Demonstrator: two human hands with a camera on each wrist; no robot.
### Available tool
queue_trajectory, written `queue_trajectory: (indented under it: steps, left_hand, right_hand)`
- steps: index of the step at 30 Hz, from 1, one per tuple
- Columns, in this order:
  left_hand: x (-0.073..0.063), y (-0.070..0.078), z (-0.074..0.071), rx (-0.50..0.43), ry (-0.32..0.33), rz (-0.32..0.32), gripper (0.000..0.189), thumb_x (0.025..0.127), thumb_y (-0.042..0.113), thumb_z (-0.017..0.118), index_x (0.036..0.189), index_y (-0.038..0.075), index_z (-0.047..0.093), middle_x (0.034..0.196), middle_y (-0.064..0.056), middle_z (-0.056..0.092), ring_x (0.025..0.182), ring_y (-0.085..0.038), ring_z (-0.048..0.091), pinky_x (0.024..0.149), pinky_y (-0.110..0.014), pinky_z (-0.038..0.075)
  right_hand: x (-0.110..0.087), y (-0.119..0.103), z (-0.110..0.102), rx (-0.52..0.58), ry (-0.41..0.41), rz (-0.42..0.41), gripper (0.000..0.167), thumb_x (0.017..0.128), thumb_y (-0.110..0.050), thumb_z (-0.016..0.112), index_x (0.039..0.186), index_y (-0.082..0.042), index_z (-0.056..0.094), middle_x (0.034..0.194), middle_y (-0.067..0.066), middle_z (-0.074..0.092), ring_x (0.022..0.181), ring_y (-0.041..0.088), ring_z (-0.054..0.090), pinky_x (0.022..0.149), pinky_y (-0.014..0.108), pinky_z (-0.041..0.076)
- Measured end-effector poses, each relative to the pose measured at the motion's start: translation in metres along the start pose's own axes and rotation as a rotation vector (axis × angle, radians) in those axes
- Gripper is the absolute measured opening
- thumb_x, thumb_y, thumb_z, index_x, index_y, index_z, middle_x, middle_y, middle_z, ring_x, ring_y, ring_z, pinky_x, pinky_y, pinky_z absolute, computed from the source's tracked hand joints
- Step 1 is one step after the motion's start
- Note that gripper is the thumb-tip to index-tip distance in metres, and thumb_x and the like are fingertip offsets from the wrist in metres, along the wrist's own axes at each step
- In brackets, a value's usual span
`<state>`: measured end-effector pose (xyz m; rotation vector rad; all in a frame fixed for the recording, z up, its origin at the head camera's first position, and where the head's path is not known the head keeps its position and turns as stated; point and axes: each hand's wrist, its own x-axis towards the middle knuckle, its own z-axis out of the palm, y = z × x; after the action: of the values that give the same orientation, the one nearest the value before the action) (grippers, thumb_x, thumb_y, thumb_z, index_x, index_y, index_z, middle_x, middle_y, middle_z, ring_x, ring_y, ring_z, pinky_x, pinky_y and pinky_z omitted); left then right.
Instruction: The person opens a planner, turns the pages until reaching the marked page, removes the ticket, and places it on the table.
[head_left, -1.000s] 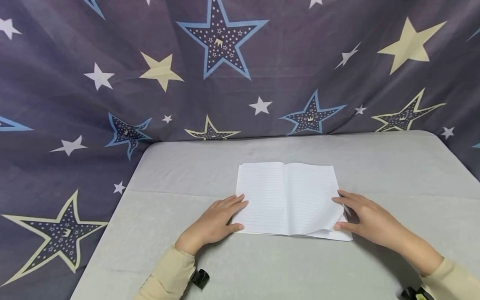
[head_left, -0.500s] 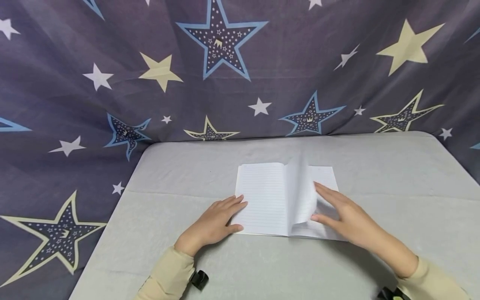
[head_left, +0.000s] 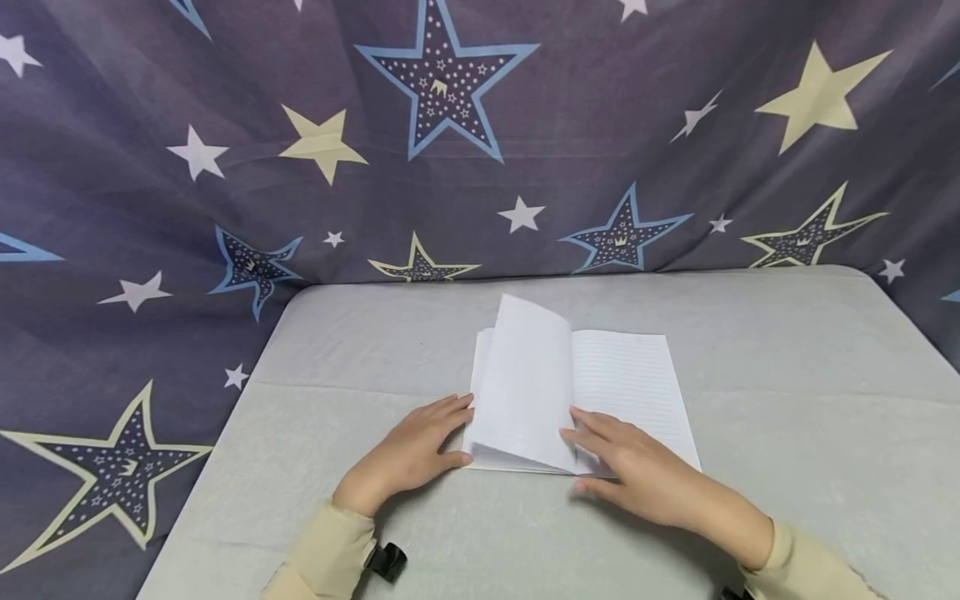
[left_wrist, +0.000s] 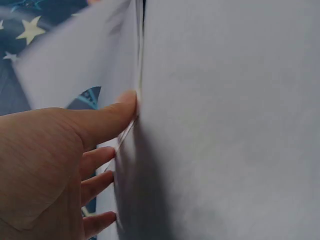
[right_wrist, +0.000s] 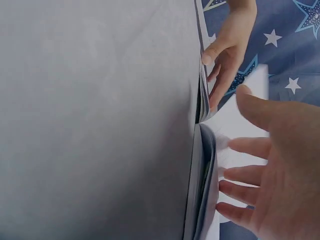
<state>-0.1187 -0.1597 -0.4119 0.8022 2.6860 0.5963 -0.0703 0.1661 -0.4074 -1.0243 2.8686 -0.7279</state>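
An open notebook (head_left: 637,375) with ruled white pages lies on the grey covered table. One page (head_left: 525,375) leans over the left half, its far corner raised and its near edge lifted off the sheets below. My left hand (head_left: 405,450) rests at the notebook's left edge, thumb and fingertips touching it. Over the lower part of the right page, beside the spine, is my right hand (head_left: 648,475). Its fingers are loosely extended, with fingertips near the turned page's fold. In the right wrist view, the right hand's fingers (right_wrist: 245,175) lie against the page edges and the thumb stands apart.
The notebook sits on a table (head_left: 787,350) covered in pale grey cloth with a faint crease across it. A dark curtain (head_left: 570,108) printed with stars hangs behind and to the sides. A black strap device (head_left: 388,562) sits at the left sleeve.
The right hand has carried a page from the right side over the spine to the left and released it. The left hand has shifted slightly left along the notebook's edge.
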Motion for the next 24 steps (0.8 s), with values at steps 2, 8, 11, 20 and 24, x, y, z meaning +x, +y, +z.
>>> queue_trajectory:
  steps: [2,8,11,20,24]
  left_hand:
    - [-0.001,-0.003,-0.003,-0.006,0.01,-0.006,0.06,0.093,0.027,0.07,0.145,0.005,0.049,0.155,-0.01,0.039,0.143,-0.033,0.033,0.116,-0.053,0.026]
    - [-0.004,-0.009,-0.011,-0.028,0.038,-0.042,0.06,0.092,0.026,0.072,0.144,0.005,0.051,0.15,-0.012,0.045,0.139,-0.034,0.04,0.114,-0.052,0.03]
    - [-0.003,-0.006,-0.011,-0.043,0.037,-0.053,0.064,0.091,0.027,0.073,0.146,0.005,0.048,0.153,-0.013,0.041,0.141,-0.035,0.036,0.115,-0.052,0.029]
    - [0.01,0.01,0.002,-0.004,0.02,0.012,0.066,0.093,0.028,0.071,0.15,0.007,0.044,0.159,-0.008,0.031,0.146,-0.03,0.027,0.117,-0.051,0.025]
    - [0.013,0.012,0.007,0.037,-0.003,0.029,0.065,0.094,0.028,0.07,0.15,0.008,0.044,0.159,-0.008,0.032,0.146,-0.029,0.027,0.117,-0.051,0.025]
  right_hand:
    - [-0.001,0.0,0.001,-0.004,-0.027,-0.005,0.059,0.09,-0.041,0.072,0.137,-0.009,0.059,0.15,0.016,0.044,0.136,0.036,0.044,0.107,0.055,0.038]
    - [-0.004,0.002,0.002,-0.002,-0.084,0.0,0.057,0.091,-0.04,0.071,0.138,-0.01,0.059,0.154,0.016,0.04,0.14,0.036,0.038,0.108,0.056,0.037]
    - [-0.005,0.002,0.002,-0.006,-0.091,0.0,0.057,0.091,-0.04,0.071,0.139,-0.01,0.058,0.154,0.016,0.039,0.14,0.036,0.037,0.108,0.056,0.037]
    - [-0.005,0.002,0.002,-0.01,-0.096,-0.006,0.057,0.092,-0.038,0.07,0.139,-0.01,0.058,0.154,0.016,0.039,0.141,0.036,0.036,0.109,0.056,0.036]
    - [-0.006,0.004,-0.001,0.024,-0.087,-0.008,0.054,0.092,-0.037,0.07,0.137,-0.01,0.059,0.152,0.014,0.042,0.14,0.036,0.037,0.108,0.057,0.036]
